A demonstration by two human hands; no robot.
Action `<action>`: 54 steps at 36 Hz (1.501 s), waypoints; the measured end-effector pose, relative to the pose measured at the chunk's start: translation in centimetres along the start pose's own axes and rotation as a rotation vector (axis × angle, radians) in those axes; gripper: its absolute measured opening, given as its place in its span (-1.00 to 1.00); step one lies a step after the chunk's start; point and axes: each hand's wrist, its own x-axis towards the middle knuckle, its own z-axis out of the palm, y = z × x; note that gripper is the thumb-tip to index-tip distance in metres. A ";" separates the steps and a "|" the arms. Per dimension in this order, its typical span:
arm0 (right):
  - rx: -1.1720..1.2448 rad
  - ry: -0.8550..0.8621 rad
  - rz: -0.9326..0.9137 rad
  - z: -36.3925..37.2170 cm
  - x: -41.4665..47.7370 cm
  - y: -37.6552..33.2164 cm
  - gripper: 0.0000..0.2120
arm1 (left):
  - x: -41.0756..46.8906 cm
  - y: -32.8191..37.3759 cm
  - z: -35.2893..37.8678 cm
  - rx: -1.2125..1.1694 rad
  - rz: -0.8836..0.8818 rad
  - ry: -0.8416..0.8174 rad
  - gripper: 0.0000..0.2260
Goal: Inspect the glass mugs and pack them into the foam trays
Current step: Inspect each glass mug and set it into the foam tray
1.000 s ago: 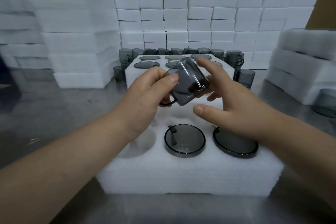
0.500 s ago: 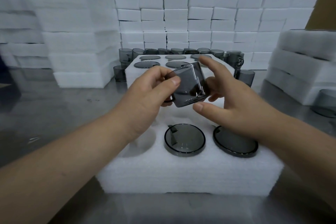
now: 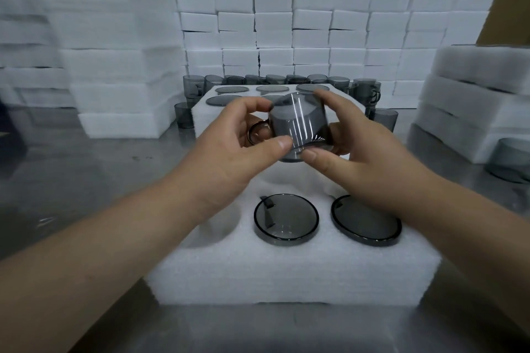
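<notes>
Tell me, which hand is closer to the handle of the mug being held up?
Left. The left hand pinches the glass mug right beside its handle; the right hand grips the mug's opposite side, away from the handle.

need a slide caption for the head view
Left hand and right hand grip a grey glass mug above a foam tray holding two mugs.

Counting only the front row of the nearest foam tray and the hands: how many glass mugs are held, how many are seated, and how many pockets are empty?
Held glass mug: 1
Seated glass mugs: 2
Empty pocket: 1
Total: 4
</notes>
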 end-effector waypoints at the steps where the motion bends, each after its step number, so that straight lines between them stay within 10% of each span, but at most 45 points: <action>1: 0.005 0.002 0.006 0.0 0.0 0.0 -0.12 | 0.0 0.0 0.0 0.014 -0.003 -0.007 -0.51; 36: 0.040 0.058 -0.045 0.1 0.2 0.7 -0.21 | 0.0 0.2 -0.1 0.153 -0.058 0.013 -0.75; 54: 0.146 0.217 -0.194 0.3 0.2 0.5 -0.37 | -0.3 0.3 0.1 0.230 0.003 0.007 -0.46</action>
